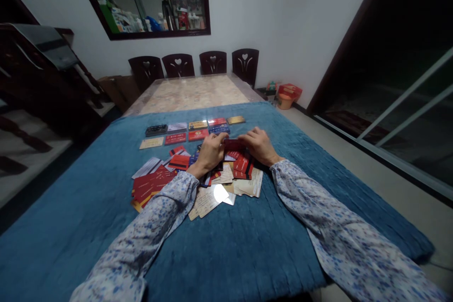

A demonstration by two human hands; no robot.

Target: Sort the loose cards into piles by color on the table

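Dark-red card: left hand and right hand are pinching opposite ends, nearly closed; even pressure should be steadying it.

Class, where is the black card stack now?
In the head view, the black card stack sits on the blue cloth at the back row's left end, beside the silvery cards and behind the beige card.

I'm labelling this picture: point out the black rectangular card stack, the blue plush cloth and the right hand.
Black rectangular card stack (156, 129): head view, top face.
Blue plush cloth (88, 188): head view, left part.
Right hand (260, 146): head view, its back.
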